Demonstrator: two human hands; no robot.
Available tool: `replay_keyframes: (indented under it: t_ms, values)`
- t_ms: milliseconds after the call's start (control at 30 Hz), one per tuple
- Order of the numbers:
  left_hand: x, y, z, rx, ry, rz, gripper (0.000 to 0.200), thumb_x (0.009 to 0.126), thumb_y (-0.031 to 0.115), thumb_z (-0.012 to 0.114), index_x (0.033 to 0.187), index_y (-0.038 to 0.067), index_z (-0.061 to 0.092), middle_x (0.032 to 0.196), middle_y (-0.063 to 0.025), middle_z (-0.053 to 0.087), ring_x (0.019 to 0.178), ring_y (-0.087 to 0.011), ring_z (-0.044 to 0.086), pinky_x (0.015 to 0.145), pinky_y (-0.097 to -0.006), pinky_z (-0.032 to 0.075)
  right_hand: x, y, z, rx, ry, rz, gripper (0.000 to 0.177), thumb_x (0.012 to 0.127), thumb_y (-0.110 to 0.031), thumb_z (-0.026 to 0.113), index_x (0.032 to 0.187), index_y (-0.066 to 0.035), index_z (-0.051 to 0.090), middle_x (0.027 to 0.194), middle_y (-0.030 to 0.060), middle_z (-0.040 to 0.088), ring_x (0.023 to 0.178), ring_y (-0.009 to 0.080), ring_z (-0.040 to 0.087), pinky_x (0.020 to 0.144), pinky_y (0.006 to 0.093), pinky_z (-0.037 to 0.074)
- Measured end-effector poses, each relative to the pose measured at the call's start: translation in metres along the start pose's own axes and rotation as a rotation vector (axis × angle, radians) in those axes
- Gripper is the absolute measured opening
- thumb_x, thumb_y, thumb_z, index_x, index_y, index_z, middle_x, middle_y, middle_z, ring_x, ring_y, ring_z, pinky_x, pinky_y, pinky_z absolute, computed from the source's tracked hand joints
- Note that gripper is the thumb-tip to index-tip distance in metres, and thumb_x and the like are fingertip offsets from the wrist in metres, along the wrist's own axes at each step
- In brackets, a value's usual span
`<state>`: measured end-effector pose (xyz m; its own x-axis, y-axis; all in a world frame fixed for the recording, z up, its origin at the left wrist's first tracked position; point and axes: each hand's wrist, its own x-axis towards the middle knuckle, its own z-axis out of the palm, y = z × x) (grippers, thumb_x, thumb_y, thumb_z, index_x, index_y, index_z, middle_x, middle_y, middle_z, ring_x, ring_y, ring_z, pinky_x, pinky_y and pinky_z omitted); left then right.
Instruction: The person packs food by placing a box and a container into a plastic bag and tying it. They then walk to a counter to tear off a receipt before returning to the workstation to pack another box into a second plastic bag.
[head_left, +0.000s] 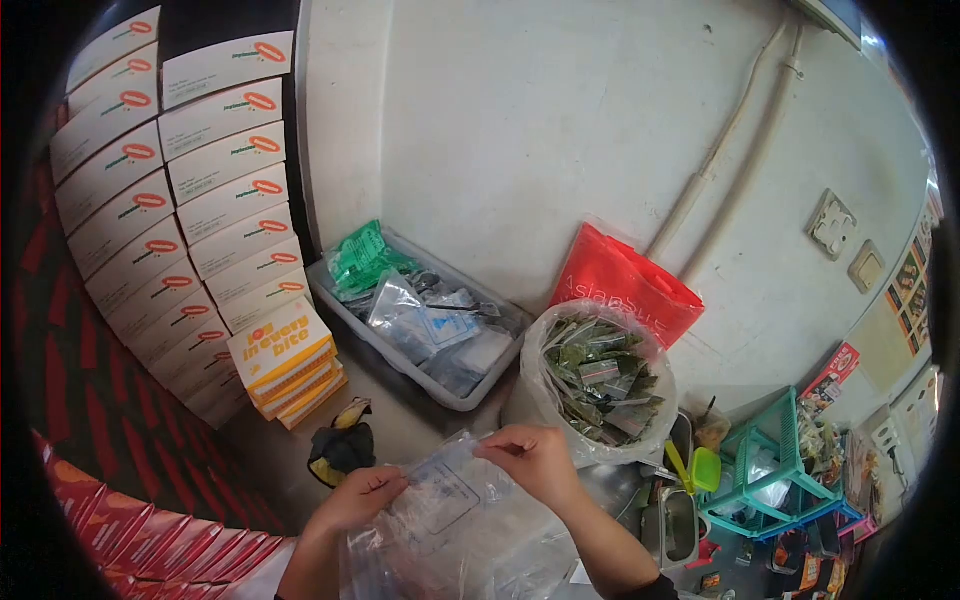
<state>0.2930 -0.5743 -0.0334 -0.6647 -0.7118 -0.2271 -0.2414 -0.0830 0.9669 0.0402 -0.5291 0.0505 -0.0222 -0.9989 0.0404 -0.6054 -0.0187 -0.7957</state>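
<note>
A clear plastic bag (440, 505) with blue print hangs between my two hands at the bottom centre. My left hand (362, 497) pinches its left edge, thumb and fingers pressed together. On the other side, my right hand (530, 462) grips the top right corner between thumb and fingers. More clear plastic (500, 560) lies beneath the printed part. Just above my left hand is a black and yellow cloth-like item (342, 445). Beyond my right hand stands a white tub lined with plastic (535, 400), full of small packets with green contents (600, 375).
A grey bin (455, 397) of plastic packets stands by the wall. White boxes (225, 145) are stacked at left, with yellow-white boxes (285, 355) beside them. A red bag (625, 280) leans behind the tub. Teal baskets (765, 470) and a metal container (680, 525) stand at right.
</note>
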Motion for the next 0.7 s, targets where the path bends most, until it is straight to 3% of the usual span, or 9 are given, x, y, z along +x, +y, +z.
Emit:
replay_keyframes:
  t_ms: [67, 100, 167, 200, 267, 400, 500, 600, 700]
  values:
    - [-0.007, 0.007, 0.007, 0.009, 0.061, -0.006, 0.019, 0.091, 0.017, 0.05, 0.09, 0.0, 0.058, 0.071, 0.0026, 0.05, 0.068, -0.0054, 0.043, 0.059, -0.0221, 0.038, -0.005, 0.01, 0.008, 0.417, 0.058, -0.084, 0.013, 0.082, -0.003, 0.061, 0.094, 0.002, 0.064, 0.084, 0.0049, 0.066, 0.075, 0.0104, 0.061, 0.065, 0.0216, 0.048]
    - [-0.011, 0.012, 0.009, 0.018, 0.122, -0.014, 0.022, 0.092, 0.019, 0.048, 0.087, 0.0, 0.058, 0.067, 0.0032, 0.047, 0.066, -0.0057, 0.04, 0.057, -0.0222, 0.036, -0.004, 0.011, 0.007, 0.417, 0.059, -0.084, 0.013, 0.082, -0.003, 0.061, 0.094, 0.002, 0.064, 0.084, 0.0049, 0.066, 0.075, 0.0104, 0.061, 0.065, 0.0216, 0.048]
    - [-0.017, 0.014, 0.01, 0.043, 0.115, 0.019, 0.021, 0.092, 0.018, 0.048, 0.089, 0.0, 0.058, 0.068, 0.0032, 0.048, 0.066, -0.0056, 0.04, 0.058, -0.022, 0.036, -0.004, 0.014, -0.003, 0.612, -0.138, -0.091, 0.017, 0.082, -0.003, 0.06, 0.099, 0.0, 0.062, 0.087, 0.0055, 0.065, 0.076, 0.0116, 0.062, 0.064, 0.0204, 0.048]
    - [-0.019, 0.015, 0.011, 0.068, 0.107, 0.051, 0.021, 0.092, 0.018, 0.048, 0.091, 0.0, 0.058, 0.069, 0.0032, 0.049, 0.066, -0.0056, 0.041, 0.059, -0.0219, 0.037, -0.004, 0.015, -0.007, 0.612, -0.137, -0.09, 0.017, 0.082, -0.003, 0.06, 0.099, 0.0, 0.062, 0.087, 0.0055, 0.065, 0.076, 0.0116, 0.062, 0.064, 0.0204, 0.048]
    - [-0.022, 0.019, 0.01, 0.061, 0.073, 0.05, 0.021, 0.092, 0.018, 0.048, 0.093, 0.0, 0.058, 0.07, 0.0033, 0.049, 0.066, -0.0056, 0.041, 0.059, -0.0219, 0.037, -0.004, 0.015, -0.014, 0.753, -0.329, 0.106, 0.019, 0.081, -0.002, 0.06, 0.101, 0.0, 0.062, 0.087, 0.006, 0.065, 0.077, 0.0126, 0.063, 0.064, 0.0206, 0.048]
    - [-0.025, 0.015, 0.008, -0.025, -0.014, 0.097, 0.022, 0.092, 0.018, 0.047, 0.098, 0.0, 0.058, 0.071, 0.0036, 0.05, 0.066, -0.0055, 0.042, 0.06, -0.0218, 0.038, -0.007, 0.011, -0.02, 0.813, -0.406, 0.214, 0.019, 0.08, 0.0, 0.061, 0.099, 0.001, 0.061, 0.087, 0.0074, 0.065, 0.077, 0.0124, 0.063, 0.065, 0.0212, 0.049]
    - [-0.025, 0.011, 0.008, -0.067, 0.021, -0.026, 0.017, 0.089, 0.013, 0.051, 0.099, 0.0, 0.058, 0.075, 0.0035, 0.054, 0.071, -0.004, 0.046, 0.063, -0.0202, 0.04, -0.007, 0.014, -0.02, 0.798, -0.432, 0.125, 0.022, 0.078, 0.001, 0.063, 0.1, 0.002, 0.06, 0.085, 0.0087, 0.065, 0.076, 0.013, 0.063, 0.064, 0.0214, 0.049]
    - [-0.026, 0.018, 0.012, -0.246, 0.006, 0.063, 0.016, 0.085, 0.007, 0.058, 0.099, 0.0, 0.059, 0.081, 0.0019, 0.06, 0.076, -0.0031, 0.051, 0.068, -0.0189, 0.042, -0.009, 0.012, -0.021, 0.84, -0.462, 0.026, 0.022, 0.076, 0.002, 0.064, 0.097, 0.002, 0.059, 0.082, 0.0097, 0.064, 0.074, 0.014, 0.063, 0.064, 0.0222, 0.049]
    - [-0.031, 0.036, 0.015, -0.066, 0.038, 0.078, 0.018, 0.08, 0.002, 0.062, 0.098, 0.0, 0.06, 0.085, -0.0004, 0.064, 0.08, -0.0037, 0.054, 0.071, -0.0193, 0.043, -0.012, 0.022, -0.012, 0.986, -0.49, 0.107, 0.022, 0.074, 0.007, 0.063, 0.094, 0.0, 0.058, 0.077, 0.0084, 0.061, 0.071, 0.0138, 0.061, 0.063, 0.0229, 0.049]
